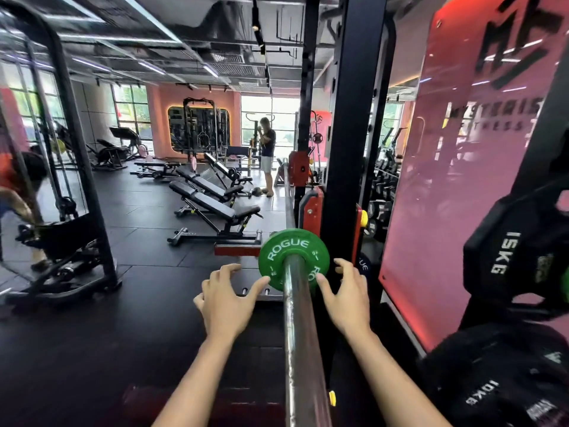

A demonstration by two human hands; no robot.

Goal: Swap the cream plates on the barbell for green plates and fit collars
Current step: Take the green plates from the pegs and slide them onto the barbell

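A small green Rogue plate (284,248) sits on the steel barbell sleeve (303,340), which runs from the bottom of the view up toward the rack. My left hand (226,298) is on the plate's left side with fingers spread, and its index finger touches the lower left rim. On the right side is my right hand (346,295), with its thumb on the plate's lower right rim and the other fingers loosely spread. Neither hand grips anything. I see no cream plates and no collars.
The black rack upright (354,124) with a red bar hook (312,211) stands just behind the plate. Black 15 kg (505,251) and 10 kg plates (489,386) hang on storage pegs at right. Benches (212,201) line the floor at left. A person (267,152) stands far back.
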